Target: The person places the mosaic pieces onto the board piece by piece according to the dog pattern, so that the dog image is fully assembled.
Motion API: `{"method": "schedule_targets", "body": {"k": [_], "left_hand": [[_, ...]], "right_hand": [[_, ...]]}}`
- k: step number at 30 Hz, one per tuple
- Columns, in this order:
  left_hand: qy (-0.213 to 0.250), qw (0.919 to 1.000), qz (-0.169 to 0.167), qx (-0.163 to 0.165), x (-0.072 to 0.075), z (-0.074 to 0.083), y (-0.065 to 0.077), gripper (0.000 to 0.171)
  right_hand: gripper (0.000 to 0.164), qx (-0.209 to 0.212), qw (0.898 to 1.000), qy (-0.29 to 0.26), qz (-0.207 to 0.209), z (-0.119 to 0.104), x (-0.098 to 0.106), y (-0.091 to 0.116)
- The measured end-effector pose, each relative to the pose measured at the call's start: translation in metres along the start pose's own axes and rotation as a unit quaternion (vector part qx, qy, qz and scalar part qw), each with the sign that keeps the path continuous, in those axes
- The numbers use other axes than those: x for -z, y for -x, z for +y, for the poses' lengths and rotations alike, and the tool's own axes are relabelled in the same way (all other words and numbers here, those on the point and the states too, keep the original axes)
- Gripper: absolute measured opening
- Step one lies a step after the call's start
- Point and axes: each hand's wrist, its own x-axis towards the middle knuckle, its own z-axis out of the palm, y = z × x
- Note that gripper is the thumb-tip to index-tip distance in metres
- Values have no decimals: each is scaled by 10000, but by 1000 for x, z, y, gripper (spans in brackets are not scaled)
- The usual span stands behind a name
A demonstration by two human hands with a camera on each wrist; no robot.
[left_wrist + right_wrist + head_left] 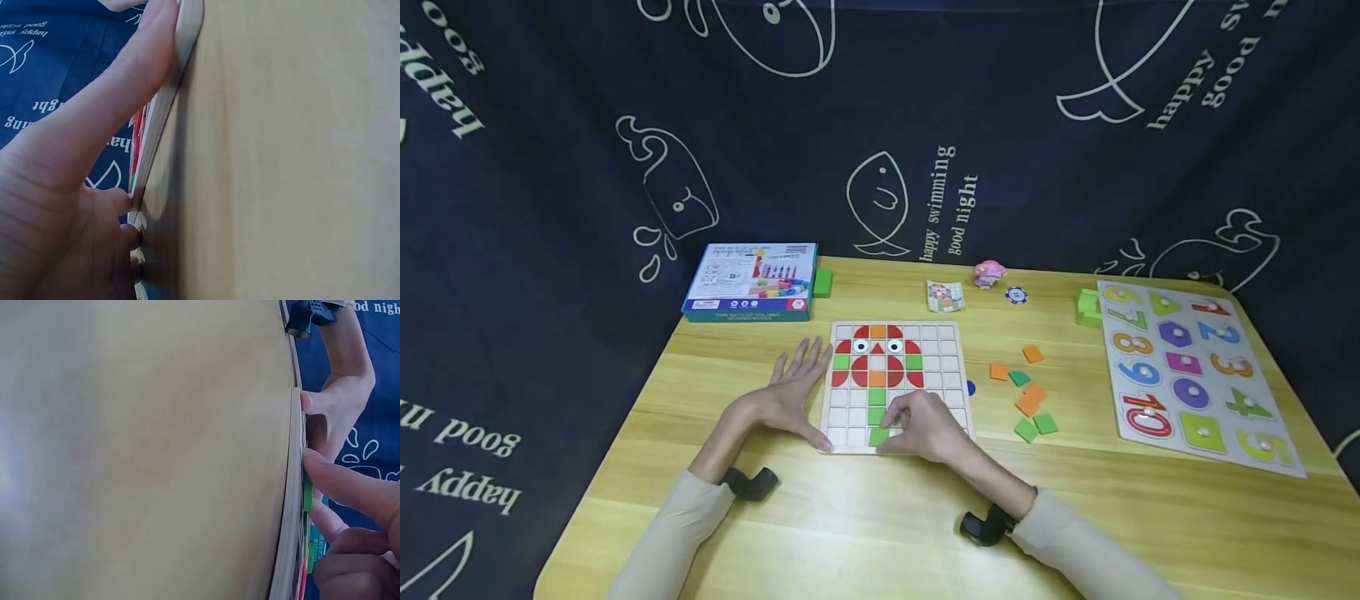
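A wooden grid board (pixel 940 358) carries red, orange and green tiles in a bird-like pattern with two eye tiles. Along its left side, my left hand (pixel 790 392) spreads its fingers, the thumb on the near left corner. The left wrist view shows that thumb (pixel 125 81) against the board's edge (pixel 159 119). At the near edge, my right hand (pixel 925 427) pinches a green square tile (pixel 877 437) between thumb and forefinger, at the foot of a green column. In the right wrist view the green tile (pixel 307 492) stands slightly above the board, between those fingertips.
Loose orange tiles (pixel 998 372) and green tiles (pixel 1045 423) lie right of the board. Farther right is a number puzzle (pixel 1202 375). Behind are a pattern card (pixel 945 297), a pink figurine (pixel 988 273), a poker chip (pixel 1017 295) and a boxed toy (pixel 748 283).
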Motion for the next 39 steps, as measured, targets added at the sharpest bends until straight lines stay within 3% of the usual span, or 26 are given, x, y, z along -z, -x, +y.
{"method": "schedule_targets", "body": {"k": [6,12,17,23,26,30,33,39], "left_hand": [[-29,10000,29,0,1,-1,1,151],[-26,10000,-1,5,0,1,-1,152],[-41,10000,-6,-36,0,1,-2,152],[-9,9999,11,-101,-1,3,-2,152],[1,9999,23,-117,-1,3,-1,152],[48,9999,76,-141,0,3,-1,153],[65,9998,107,-161,0,1,-1,153],[87,9998,104,-153,0,0,-2,152]], "right_hand": [[28,290,9994,166,8,1,2,-2],[25,667,9967,-115,-445,8,9,-5],[20,677,9949,-267,-699,9,10,-8],[29,687,9902,-461,-1123,17,22,-6],[32,527,9939,-404,-875,27,45,0],[32,203,9998,26,2,50,88,10],[37,-365,9975,342,508,73,116,13],[46,-1401,9883,110,596,106,141,9]]}}
